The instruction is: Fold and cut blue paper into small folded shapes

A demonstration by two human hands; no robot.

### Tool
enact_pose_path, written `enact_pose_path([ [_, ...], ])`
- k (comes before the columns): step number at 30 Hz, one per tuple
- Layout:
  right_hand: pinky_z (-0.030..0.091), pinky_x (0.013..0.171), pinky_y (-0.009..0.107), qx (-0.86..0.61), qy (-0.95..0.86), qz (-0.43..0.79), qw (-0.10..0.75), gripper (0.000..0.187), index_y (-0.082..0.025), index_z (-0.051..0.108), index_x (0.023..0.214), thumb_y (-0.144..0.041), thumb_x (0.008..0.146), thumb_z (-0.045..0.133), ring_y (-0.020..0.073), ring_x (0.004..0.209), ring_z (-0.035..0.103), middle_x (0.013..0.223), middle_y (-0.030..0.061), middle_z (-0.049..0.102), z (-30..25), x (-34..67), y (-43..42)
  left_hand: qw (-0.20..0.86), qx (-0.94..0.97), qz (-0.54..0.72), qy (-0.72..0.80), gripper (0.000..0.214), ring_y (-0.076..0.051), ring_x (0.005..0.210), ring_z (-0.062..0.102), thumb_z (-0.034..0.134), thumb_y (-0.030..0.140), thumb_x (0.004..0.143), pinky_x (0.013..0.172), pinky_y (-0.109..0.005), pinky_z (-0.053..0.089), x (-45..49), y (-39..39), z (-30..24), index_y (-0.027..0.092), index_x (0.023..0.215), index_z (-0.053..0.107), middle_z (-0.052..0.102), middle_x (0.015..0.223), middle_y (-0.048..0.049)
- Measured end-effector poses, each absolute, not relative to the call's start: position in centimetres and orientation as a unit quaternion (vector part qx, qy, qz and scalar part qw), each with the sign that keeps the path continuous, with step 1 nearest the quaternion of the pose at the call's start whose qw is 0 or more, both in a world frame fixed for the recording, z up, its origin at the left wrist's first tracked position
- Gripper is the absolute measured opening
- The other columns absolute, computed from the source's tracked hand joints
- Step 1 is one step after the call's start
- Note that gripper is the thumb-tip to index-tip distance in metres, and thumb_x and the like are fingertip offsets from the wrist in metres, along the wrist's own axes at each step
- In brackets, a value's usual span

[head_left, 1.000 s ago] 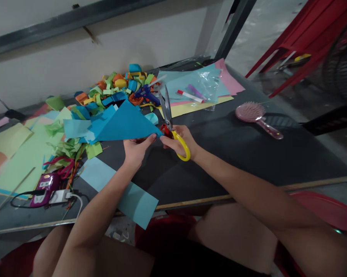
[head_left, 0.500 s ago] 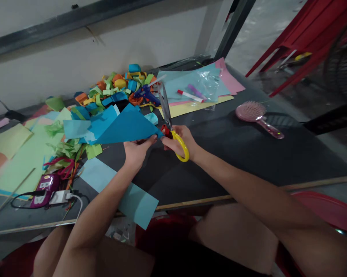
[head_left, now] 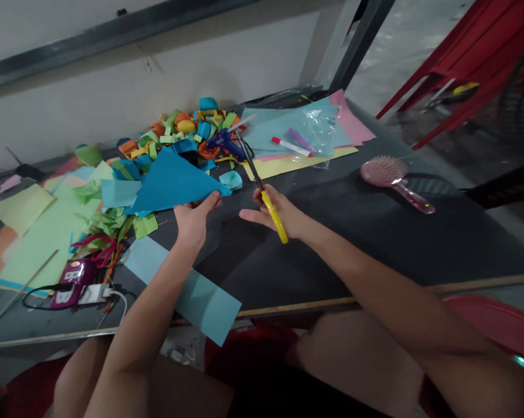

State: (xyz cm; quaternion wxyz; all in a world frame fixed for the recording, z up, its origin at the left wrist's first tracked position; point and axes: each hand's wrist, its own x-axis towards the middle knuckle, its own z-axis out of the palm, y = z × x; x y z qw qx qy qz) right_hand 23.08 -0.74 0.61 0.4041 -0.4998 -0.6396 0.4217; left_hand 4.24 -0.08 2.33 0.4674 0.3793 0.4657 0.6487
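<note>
My left hand [head_left: 196,217] pinches the lower right edge of a folded blue paper sheet [head_left: 170,183], which now lies as a triangle pointing right. In my right hand [head_left: 277,212] is a pair of scissors [head_left: 255,168] with yellow handles, blades pointing up and away. The thumb of that hand sticks out to the left, apart from the paper. A small crumpled light blue paper piece [head_left: 230,180] lies just beyond the triangle's tip. A pale blue paper strip [head_left: 207,302] lies under my left forearm and overhangs the table edge.
Cut paper loops [head_left: 185,125] pile at the back beside a blue glue gun [head_left: 227,142]. Coloured sheets with a marker [head_left: 291,146] lie behind my right hand. A pink hairbrush [head_left: 386,172] rests on the right; a purple device [head_left: 72,284] with cables on the left.
My hands have moved apart, and my right hand has let go of the blue paper's tip. My left hand has shifted left with the paper. The scissors have turned more edge-on.
</note>
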Motion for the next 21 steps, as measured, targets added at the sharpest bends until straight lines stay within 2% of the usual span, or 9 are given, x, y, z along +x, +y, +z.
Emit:
enact_pose_path([
  [4, 0.04, 0.061, 0.031, -0.52, -0.709, 0.407, 0.249, 0.051, -0.021, 0.051, 0.081, -0.067, 0.068, 0.068, 0.0159, 0.065, 0.05, 0.073, -0.0002, 0.053, 1.9, 23.9, -1.1, 0.468, 0.375, 0.658, 0.456, 0.029, -0.015, 0.063, 0.067, 0.088, 0.029, 0.052, 0.065, -0.028, 0.059, 3.3, 0.6, 2.7, 0.015, 0.066, 0.068, 0.069, 0.067, -0.0017],
  [7, 0.037, 0.058, 0.03, -0.535, -0.736, 0.373, 0.183, 0.051, -0.02, 0.054, 0.078, -0.071, 0.075, 0.058, 0.0148, 0.06, 0.048, 0.067, 0.0, 0.053, 2.9, 23.9, -1.5, 0.475, 0.373, 0.65, 0.462, 0.029, -0.014, 0.061, 0.066, 0.089, 0.029, 0.05, 0.066, -0.028, 0.059, 2.9, 0.7, 2.8, 0.016, 0.063, 0.067, 0.067, 0.064, -0.0002],
  [13, 0.035, 0.058, 0.029, -0.537, -0.75, 0.352, 0.159, 0.056, -0.021, 0.047, 0.066, -0.076, 0.079, 0.049, 0.0149, 0.06, 0.05, 0.062, 0.0002, 0.051, 3.6, 23.8, -1.8, 0.488, 0.367, 0.641, 0.465, 0.028, -0.012, 0.059, 0.064, 0.089, 0.028, 0.05, 0.066, -0.027, 0.059, 3.0, 0.6, 3.0, 0.014, 0.06, 0.067, 0.065, 0.061, -0.0007],
  [21, 0.033, 0.057, 0.029, -0.51, -0.771, 0.346, 0.162, 0.058, -0.021, 0.049, 0.068, -0.077, 0.08, 0.047, 0.0144, 0.059, 0.05, 0.062, -0.0004, 0.051, 3.7, 23.7, -2.1, 0.481, 0.377, 0.645, 0.459, 0.025, -0.012, 0.06, 0.063, 0.088, 0.027, 0.054, 0.065, -0.028, 0.059, 3.3, 0.2, 3.0, 0.015, 0.061, 0.067, 0.066, 0.063, -0.0015],
])
